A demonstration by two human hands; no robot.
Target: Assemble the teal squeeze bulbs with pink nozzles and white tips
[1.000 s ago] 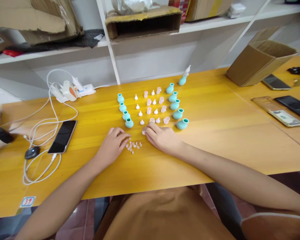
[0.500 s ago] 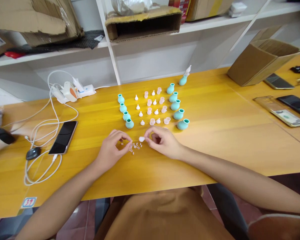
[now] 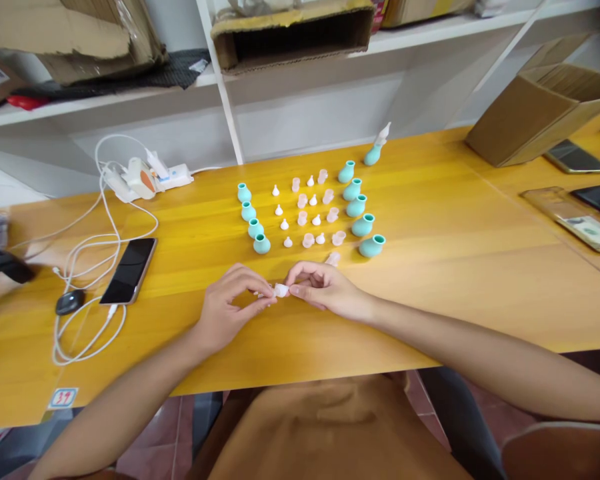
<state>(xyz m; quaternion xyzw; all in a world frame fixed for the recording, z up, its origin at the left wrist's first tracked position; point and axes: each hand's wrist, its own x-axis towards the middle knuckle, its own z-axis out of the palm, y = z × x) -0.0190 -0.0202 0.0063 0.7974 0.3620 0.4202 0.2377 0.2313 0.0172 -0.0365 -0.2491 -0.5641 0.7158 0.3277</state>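
Observation:
Between my hands is a small white funnel-shaped tip (image 3: pixel 281 290), pinched at its right end by the thumb and fingers of my right hand (image 3: pixel 327 291). My left hand (image 3: pixel 235 303) is also closed in a pinch, its fingertips meeting the tip's left end; whatever small piece they hold is hidden. Tiny clear rings lie behind the left fingers, mostly covered. Just beyond my right hand a translucent pink cup (image 3: pixel 333 259) shows in part. Farther back, white tips (image 3: pixel 288 242) and pink cups (image 3: pixel 308 241) stand in rows between two lines of turquoise bulbs (image 3: pixel 371 246).
At the back right, one turquoise bulb (image 3: pixel 373 155) carries a white tip. A phone (image 3: pixel 129 271), white cables and a power strip (image 3: pixel 175 177) lie to the left. On the right are a cardboard box (image 3: pixel 535 120) and more phones. White shelving (image 3: pixel 280 120) rises behind the table.
My hands have come together, the white tip moving down to meet my left fingertips. My left hand now covers most of the tiny rings. The view has shifted slightly.

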